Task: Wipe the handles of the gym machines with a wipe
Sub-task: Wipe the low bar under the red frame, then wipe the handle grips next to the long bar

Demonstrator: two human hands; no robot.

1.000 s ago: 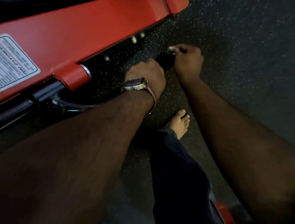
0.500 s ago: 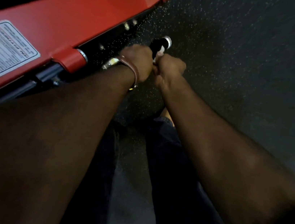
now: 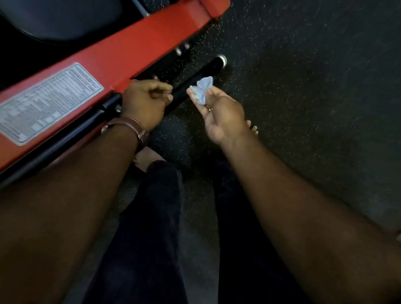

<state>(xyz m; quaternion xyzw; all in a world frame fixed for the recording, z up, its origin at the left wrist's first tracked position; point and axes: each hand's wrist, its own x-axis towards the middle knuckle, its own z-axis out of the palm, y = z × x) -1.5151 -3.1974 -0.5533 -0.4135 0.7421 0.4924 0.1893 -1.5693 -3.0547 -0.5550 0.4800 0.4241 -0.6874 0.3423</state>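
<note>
pale blue wipe [image 3: 202, 90] is pinched in the right hand [image 3: 219, 114], just beside the black handle [image 3: 199, 78]; nothing is held by the loosely curled left hand [image 3: 144, 102].

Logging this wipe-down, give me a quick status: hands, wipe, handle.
Right hand pinches the wipe, off the black handle. Left hand loosely curled beside the handle, grip unclear. Nothing blocking.

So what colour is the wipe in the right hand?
Pale blue: the crumpled wipe pinched in the right hand, in the head view.
</note>
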